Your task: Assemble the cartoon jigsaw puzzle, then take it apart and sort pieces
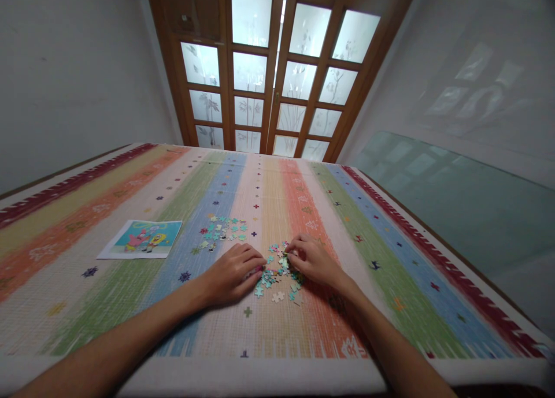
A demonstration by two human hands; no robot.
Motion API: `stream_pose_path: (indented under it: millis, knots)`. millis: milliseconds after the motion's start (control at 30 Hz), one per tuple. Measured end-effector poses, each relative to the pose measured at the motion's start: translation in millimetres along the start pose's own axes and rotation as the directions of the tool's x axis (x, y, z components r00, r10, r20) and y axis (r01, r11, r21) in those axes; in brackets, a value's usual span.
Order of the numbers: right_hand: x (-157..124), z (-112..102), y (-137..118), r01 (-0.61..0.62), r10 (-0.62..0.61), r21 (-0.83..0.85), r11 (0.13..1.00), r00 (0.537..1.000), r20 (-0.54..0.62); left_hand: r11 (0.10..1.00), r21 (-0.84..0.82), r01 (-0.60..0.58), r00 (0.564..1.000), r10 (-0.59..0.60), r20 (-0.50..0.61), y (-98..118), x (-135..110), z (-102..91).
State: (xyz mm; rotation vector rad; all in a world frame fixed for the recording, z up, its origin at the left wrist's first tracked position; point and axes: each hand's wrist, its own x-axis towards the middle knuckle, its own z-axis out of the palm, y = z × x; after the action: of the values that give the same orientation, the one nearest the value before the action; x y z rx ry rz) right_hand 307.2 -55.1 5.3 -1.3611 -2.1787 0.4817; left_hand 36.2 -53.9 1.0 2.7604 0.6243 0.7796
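A loose pile of small jigsaw puzzle pieces [269,278], mostly turquoise with some pink and white, lies on the striped tablecloth between my hands. My left hand [236,271] rests at the pile's left side, fingers curled, with a pinkish piece [259,268] showing at the fingertips. On the right side my right hand [312,259] is closed in a pinch on a small puzzle piece [286,255], partly hidden by the fingers. Farther back and left, several turquoise pieces [223,229] are spread out flat. A printed cartoon picture [145,237] lies left of them.
The striped tablecloth [347,224] covers a large table. One pale piece [278,297] sits at the near side of the pile. Beyond the far edge stand wooden doors [269,69] with frosted panes. A glass panel [455,190] leans along the right wall.
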Motion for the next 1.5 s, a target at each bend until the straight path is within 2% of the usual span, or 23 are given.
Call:
stream_pose_path:
  millis: [100,267,400,500,633,800,933,1133,1333,1500]
  knots:
    - [0.2,-1.6,-7.5,0.047,-0.044,0.044,0.998,0.998,-0.048,0.999,0.034,-0.015,1.000,0.016,-0.026,0.6,-0.4,1.6]
    - [-3.9,1.0,-23.3,0.121,-0.138,0.255,0.959,0.989,0.053,0.998,0.043,-0.041,0.995,0.045,-0.087,2.4,-1.1,5.9]
    - [-6.6,11.6,-27.2,0.240,-0.265,0.311,0.920,0.963,0.042,0.994,0.055,-0.092,0.986,0.098,-0.136,5.7,-0.7,8.0]
    - [-6.7,15.4,-26.9,0.251,-0.282,0.350,0.903,0.959,0.040,0.990,0.083,-0.117,0.984,0.127,-0.121,4.3,0.8,3.1]
    - [-5.3,9.2,-23.2,0.189,-0.203,0.341,0.921,0.979,0.005,0.975,0.184,-0.122,0.988,0.136,-0.071,-13.0,-1.1,-15.1]
    - [-2.5,-0.6,-12.1,0.098,-0.078,0.283,0.954,0.994,-0.079,0.980,0.196,0.037,0.999,-0.035,-0.011,-52.1,-15.0,-44.7]
    - [-0.9,-2.1,-7.5,0.077,-0.052,0.259,0.963,0.993,-0.102,0.978,0.163,0.128,0.986,-0.143,0.089,-73.1,-23.9,-60.8]
    - [-0.5,-2.1,-7.1,0.074,-0.049,0.257,0.964,0.994,-0.101,0.978,0.061,0.199,0.959,-0.207,0.194,-78.9,-26.9,-69.3]
    - [1.5,-7.0,-2.6,0.054,-0.024,0.218,0.974,0.990,-0.137,0.974,0.085,0.210,0.953,-0.223,0.204,-79.4,-27.5,-72.3]
    - [3.0,-13.9,9.1,-0.024,0.040,0.104,0.994,0.987,-0.158,0.962,0.115,0.246,0.946,-0.265,0.186,-75.0,-25.6,-74.3]
